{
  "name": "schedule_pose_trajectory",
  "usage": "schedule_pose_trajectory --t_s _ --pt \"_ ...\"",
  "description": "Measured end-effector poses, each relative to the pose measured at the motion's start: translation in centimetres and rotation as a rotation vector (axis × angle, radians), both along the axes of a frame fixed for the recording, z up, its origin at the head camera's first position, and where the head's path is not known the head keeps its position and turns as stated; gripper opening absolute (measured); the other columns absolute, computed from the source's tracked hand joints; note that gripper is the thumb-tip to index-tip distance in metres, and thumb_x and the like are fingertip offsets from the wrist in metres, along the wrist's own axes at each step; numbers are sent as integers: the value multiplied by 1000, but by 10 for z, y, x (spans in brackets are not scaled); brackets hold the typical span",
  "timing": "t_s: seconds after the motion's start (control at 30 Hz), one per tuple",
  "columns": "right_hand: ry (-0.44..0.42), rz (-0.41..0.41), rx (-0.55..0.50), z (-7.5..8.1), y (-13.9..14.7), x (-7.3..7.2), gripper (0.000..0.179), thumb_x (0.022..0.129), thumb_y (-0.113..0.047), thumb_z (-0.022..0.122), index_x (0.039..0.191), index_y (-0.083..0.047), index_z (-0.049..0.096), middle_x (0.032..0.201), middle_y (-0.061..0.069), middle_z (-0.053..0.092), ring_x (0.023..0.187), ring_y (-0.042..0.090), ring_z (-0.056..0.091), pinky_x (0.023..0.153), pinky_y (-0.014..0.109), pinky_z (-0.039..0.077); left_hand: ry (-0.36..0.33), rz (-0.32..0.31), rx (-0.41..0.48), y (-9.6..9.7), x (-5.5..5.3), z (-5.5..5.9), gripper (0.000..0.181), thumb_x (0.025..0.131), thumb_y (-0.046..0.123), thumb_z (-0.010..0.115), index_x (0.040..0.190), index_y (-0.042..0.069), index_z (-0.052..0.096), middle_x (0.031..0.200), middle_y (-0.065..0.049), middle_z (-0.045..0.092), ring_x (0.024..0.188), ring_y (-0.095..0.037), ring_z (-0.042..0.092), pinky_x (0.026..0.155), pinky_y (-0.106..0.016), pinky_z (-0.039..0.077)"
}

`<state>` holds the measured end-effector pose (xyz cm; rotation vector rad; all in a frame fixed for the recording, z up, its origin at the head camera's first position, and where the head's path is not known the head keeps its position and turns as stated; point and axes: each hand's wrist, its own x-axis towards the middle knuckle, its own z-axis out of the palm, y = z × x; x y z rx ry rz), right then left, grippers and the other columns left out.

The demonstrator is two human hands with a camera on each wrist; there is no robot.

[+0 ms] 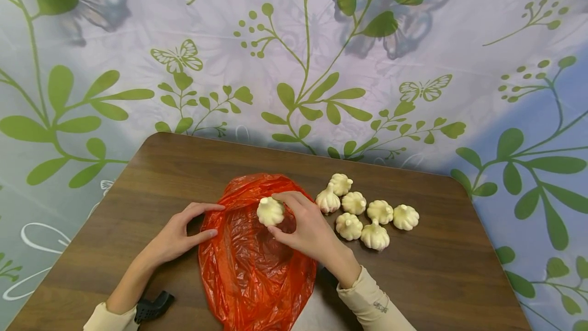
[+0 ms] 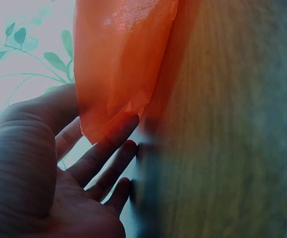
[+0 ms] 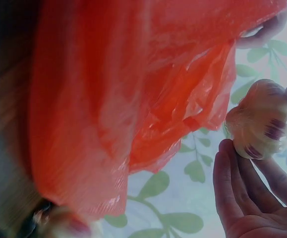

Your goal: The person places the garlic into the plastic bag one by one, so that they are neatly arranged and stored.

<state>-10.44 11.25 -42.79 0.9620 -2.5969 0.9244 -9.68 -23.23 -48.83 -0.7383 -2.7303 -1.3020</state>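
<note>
Over the mouth of the bag [image 1: 209, 264], holding one garlic bulb [image 1: 270, 211] between thumb and fingers of the right hand [image 1: 312, 226]; at the bag's left edge, touching the film with the spread, extended fingers of the left hand [image 1: 176, 231]. To the right, on the worktop [image 1: 441, 269], counting seven loose bulbs [image 1: 353, 203], bunched near the bag and clear of both hands. Judging by that, far from finished: just one in hand, seven to go. Inside the bag, showing crumpled red film and a darker patch below the right hand (too murky for telling bulb from fold), so no sure count of contents
</note>
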Motion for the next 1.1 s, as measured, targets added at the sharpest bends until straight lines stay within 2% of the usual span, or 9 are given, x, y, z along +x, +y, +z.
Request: schedule_pose_trajectory --t_s 0.13,0.4,0.53,1.1 --pt "0 19 -5 -1 -8 -2 59 88 -33 86 138 -11 63 135 2 65 125 18 63 103 39 55 9 -3 0 1 0 0 52 94 25 82 143 30 64 138 5 64 127 -16 58 106 -29 46" --pt "-24 60 4 -3 -26 -5 60 90 -34 85 140 -13 61 136 1 64 126 16 62 106 37 53 -6 6 8 0 0 0 51 94 25 83 142 31 65 139 6 64 129 -14 56 107 -17 40" --pt "-43 76 15 -7 -32 -5 61 90 -36 85 141 -13 61 136 1 64 125 16 63 106 37 53 -4 3 12 -1 -1 0 51 94 24 82 142 30 65 139 6 64 129 -14 56 107 -16 39" --pt "-98 100 85 -15 -43 -6 63 91 -38 85 143 -11 60 140 4 64 127 19 63 106 39 54 -3 1 4 -1 -1 1 50 95 23 81 142 28 65 139 6 64 128 -14 57 106 -25 45"
